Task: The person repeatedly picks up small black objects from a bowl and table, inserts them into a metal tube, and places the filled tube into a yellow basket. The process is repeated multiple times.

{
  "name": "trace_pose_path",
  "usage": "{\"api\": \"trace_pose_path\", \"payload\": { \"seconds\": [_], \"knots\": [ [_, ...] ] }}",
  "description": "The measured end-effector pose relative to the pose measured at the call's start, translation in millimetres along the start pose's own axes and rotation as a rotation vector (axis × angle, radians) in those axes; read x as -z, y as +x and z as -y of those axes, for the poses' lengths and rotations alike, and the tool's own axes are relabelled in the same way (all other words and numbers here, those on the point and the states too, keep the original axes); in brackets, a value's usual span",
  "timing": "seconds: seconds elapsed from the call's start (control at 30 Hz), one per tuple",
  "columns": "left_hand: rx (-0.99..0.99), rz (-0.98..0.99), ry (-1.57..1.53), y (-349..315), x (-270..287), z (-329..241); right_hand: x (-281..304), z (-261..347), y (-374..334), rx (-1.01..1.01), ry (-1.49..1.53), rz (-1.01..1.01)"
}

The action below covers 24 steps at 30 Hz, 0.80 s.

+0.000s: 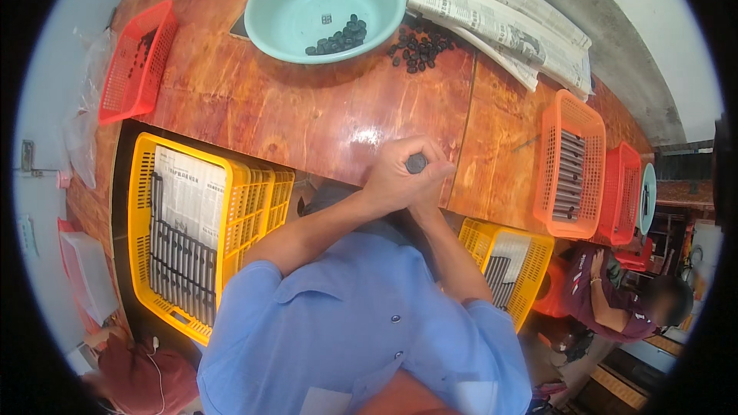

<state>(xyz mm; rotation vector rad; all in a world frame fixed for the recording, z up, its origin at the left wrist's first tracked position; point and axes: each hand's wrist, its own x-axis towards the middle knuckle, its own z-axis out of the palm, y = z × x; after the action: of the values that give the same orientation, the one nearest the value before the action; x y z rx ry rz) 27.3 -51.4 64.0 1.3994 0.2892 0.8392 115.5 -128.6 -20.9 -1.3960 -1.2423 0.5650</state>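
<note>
My two hands are pressed together just in front of the table's near edge. My left hand (388, 178) is closed, its fingers curled around a dark round-ended piece (416, 163). Only the blunt end of that piece shows at the top of the grip; its length is hidden. My right hand (427, 194) is clasped against the left one, closed on the same piece, with most of its fingers out of sight. Beyond the hands, small black caps (413, 52) lie heaped on the wooden table (307, 119). More caps rest in a pale green basin (265, 27).
Yellow crates (223, 261) with newspaper and dark rods stand at left; another yellow crate (530, 261) is at right. An orange basket (547, 161) holds rods. Red baskets (167, 27) (626, 192) sit at both sides. Folded newspapers (492, 11) lie behind. Two people sit nearby.
</note>
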Motion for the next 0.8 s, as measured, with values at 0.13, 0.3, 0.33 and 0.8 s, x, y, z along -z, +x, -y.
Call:
{"api": "trace_pose_path", "payload": {
  "seconds": [0.13,0.3,0.33,0.8],
  "knots": [
    [-0.022,0.062,0.123,-2,4,-3,0,-2,-4,-0.027,0.033,0.029],
    [0.058,0.18,0.058,3,14,-10,3,-3,-11,-0.103,0.091,0.068],
    [0.088,0.202,0.023,3,18,-10,3,-4,-12,-0.12,0.111,0.091],
    [0.394,-0.189,-0.33,15,67,8,3,53,27,-0.648,0.685,0.38]
  ]
}}
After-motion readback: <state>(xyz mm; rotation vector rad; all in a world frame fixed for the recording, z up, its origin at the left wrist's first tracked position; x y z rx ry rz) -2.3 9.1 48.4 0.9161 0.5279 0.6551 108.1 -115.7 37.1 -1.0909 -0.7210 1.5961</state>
